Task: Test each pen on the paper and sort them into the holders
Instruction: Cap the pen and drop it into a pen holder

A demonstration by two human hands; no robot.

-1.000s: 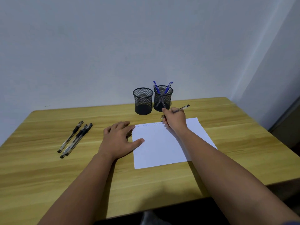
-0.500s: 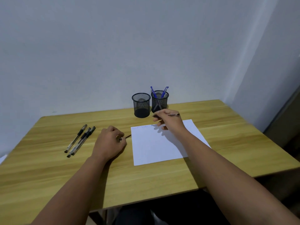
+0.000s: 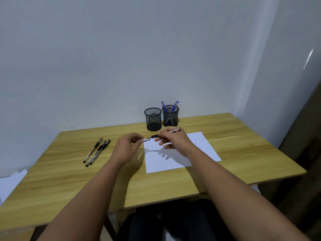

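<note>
My right hand [image 3: 173, 139] holds a clear black-ink pen [image 3: 171, 131] level above the top left of the white paper [image 3: 199, 146], its tip pointing left. My left hand [image 3: 128, 145] pinches the pen's cap [image 3: 146, 140] just short of that tip. Two black mesh holders stand at the table's back: the left holder [image 3: 152, 119] looks empty, the right holder [image 3: 170, 115] has two blue pens [image 3: 174, 106] in it. Three black pens [image 3: 96, 152] lie together on the table's left side.
The wooden table [image 3: 243, 153] ends against the wall behind the holders. White sheets [image 3: 10, 181] lie off the table's left edge. My legs show below the front edge.
My right hand lifted the pen off the paper and turned it level. My left hand left the paper's edge, picked up the cap and brought it to the pen tip. The camera view pulled back.
</note>
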